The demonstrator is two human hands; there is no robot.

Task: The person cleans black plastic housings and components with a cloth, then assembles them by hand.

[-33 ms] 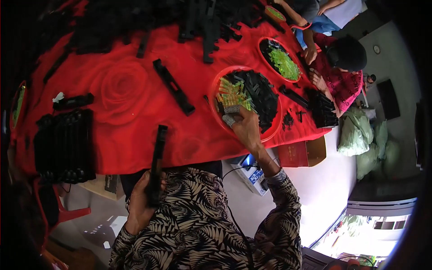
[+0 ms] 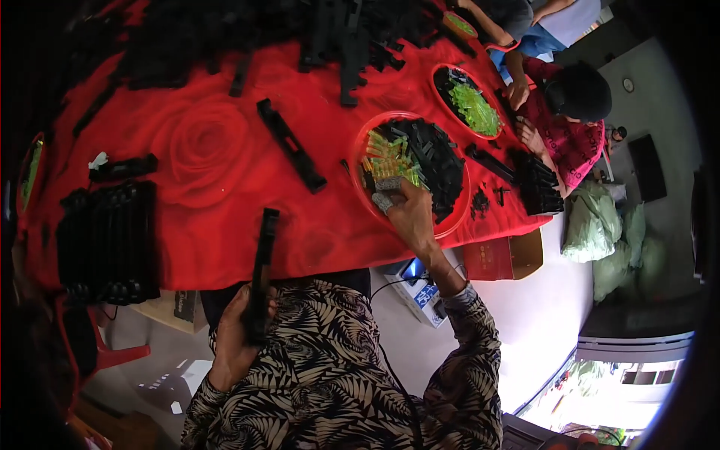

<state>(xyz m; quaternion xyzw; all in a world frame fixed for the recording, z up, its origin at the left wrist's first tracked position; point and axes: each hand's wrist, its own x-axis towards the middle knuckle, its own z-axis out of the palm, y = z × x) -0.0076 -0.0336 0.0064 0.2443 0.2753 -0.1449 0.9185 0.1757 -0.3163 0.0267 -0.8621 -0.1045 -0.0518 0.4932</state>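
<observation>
Low at the table's near edge, my left hand [image 2: 238,330] is closed around a long black plastic part [image 2: 263,251], held upright with its upper end over the cloth. My right hand [image 2: 411,214] reaches into a round red bowl [image 2: 361,191]. Grey wrappings cover two of its fingertips, which are bent together among small clear yellow-green pieces [image 2: 390,159]. Whatever they grip is hidden. Small black pieces [image 2: 435,165] fill the bowl's right side. Another long black part [image 2: 291,145] lies slantwise on the cloth, left of the bowl.
Stacked black parts [image 2: 109,244] stand at the left on the red tablecloth [image 2: 199,262]. A dark heap [image 2: 247,34] covers the far side. To the right are a second bowl [image 2: 496,135], another black stack [image 2: 536,184] and a co-worker [image 2: 566,142]. An open box [image 2: 491,259] sits beneath the table edge.
</observation>
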